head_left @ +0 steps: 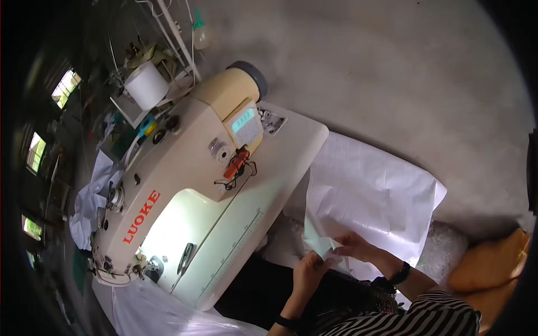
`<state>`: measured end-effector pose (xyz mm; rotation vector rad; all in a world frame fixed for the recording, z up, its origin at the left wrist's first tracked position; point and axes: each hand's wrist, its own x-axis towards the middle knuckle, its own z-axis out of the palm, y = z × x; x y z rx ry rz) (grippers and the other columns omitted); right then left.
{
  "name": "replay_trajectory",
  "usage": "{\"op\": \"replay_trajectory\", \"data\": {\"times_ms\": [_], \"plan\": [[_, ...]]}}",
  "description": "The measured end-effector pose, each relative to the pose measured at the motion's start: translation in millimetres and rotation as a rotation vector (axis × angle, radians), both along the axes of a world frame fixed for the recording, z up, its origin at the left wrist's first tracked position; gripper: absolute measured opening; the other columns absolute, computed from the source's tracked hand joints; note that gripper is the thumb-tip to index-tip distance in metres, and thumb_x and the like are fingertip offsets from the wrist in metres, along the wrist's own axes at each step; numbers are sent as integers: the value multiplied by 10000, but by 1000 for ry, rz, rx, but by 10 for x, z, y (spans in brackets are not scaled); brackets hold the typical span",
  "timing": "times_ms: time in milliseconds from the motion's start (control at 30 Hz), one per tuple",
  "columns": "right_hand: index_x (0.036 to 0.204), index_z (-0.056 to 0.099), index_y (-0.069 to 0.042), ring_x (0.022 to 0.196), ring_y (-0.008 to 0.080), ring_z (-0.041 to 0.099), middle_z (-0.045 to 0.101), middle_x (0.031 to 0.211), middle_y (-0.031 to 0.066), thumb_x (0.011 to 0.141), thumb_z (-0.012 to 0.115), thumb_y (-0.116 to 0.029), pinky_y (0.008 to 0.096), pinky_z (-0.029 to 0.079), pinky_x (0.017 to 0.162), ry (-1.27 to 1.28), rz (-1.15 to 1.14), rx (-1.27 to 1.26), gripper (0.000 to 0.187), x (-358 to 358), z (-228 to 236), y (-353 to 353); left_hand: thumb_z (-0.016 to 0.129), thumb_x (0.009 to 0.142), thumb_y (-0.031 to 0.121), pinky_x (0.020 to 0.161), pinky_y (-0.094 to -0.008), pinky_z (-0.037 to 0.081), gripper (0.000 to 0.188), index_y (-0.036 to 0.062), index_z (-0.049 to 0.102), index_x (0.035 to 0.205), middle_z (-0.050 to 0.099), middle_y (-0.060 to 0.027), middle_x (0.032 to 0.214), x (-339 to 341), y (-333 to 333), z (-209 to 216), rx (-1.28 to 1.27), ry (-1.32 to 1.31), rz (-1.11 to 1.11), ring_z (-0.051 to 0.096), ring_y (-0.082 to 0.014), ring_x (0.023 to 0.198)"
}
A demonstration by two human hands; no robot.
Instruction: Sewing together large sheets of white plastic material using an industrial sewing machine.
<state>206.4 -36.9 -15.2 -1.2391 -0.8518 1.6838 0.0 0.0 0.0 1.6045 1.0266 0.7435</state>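
A large white plastic sheet, creased and a little shiny, lies to the right of the sewing machine and comes up to my lap. My left hand is closed on a folded edge of it, thumb and fingers pinched together. Beside it, my right hand also grips the sheet's edge, its fingertips close to the left hand's. Between the hands a small flap of the sheet stands up. The fingertips are partly hidden by the folds.
A cream sewing machine with a lit bed stands at my left. Small metal snips lie on its bed, and a red-handled tool with black cord rests by the pillar. A white thread cone stands behind. Orange sacks sit at right.
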Motion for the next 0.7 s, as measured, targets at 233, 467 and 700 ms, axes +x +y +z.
{"op": "replay_trajectory", "data": {"times_ms": [233, 467, 700], "plan": [[780, 605, -57, 792, 77, 516, 567, 786, -31, 740, 695, 48, 259, 444, 724, -180, -8, 86, 144, 211, 4, -78, 792, 769, 80, 625, -369, 500, 230, 3, 577, 797, 631, -134, 798, -126, 131, 104, 213, 102, -77, 632, -330, 702], [775, 571, -40, 716, 82, 471, 498, 744, -28, 676, 503, 118, 242, 394, 646, -299, -63, -2, 198, 332, 198, -24, 784, 758, 28, 688, -354, 518, 233, -7, 555, 788, 652, -125, 973, -108, 132, 39, 210, 68, -12, 650, -323, 780], [727, 491, -42, 699, 81, 455, 496, 730, -25, 698, 533, 104, 251, 384, 633, -273, -69, -7, 154, 264, 175, 47, 787, 757, 39, 708, -366, 518, 232, 1, 558, 772, 656, -128, 973, -189, 135, 57, 213, 73, 3, 655, -332, 830]]}}
